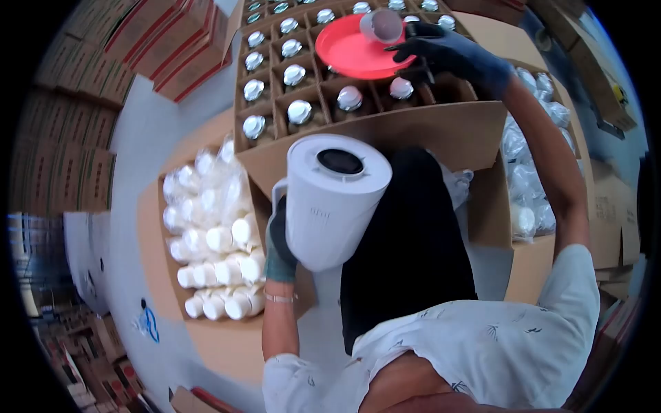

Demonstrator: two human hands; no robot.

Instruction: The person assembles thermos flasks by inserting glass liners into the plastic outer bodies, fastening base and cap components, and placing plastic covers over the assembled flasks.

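Note:
A white jug-like appliance [330, 213], with a round black opening on top and a side handle, is held over my lap. My gloved left hand [279, 241] is closed around its handle. Farther out, a red plate [337, 48] rests across the capped bottles in a divided carton [385, 127]. A small translucent plastic cup [382, 26] is tilted over the plate's right part. My right hand [441, 55], in a dark glove, reaches there with its fingers bent against the cup. Its exact hold is partly hidden. Silver-capped bottles [294, 74] stand in the carton's compartments.
On the left, an open carton holds white-capped bottles [220, 272], some under clear plastic. Another carton of plastic-wrapped bottles [530, 165] stands at the right. Stacked boxes [72, 144] line the left side, with red-striped cartons [172, 48] beyond. A blue loop [150, 325] lies on the floor.

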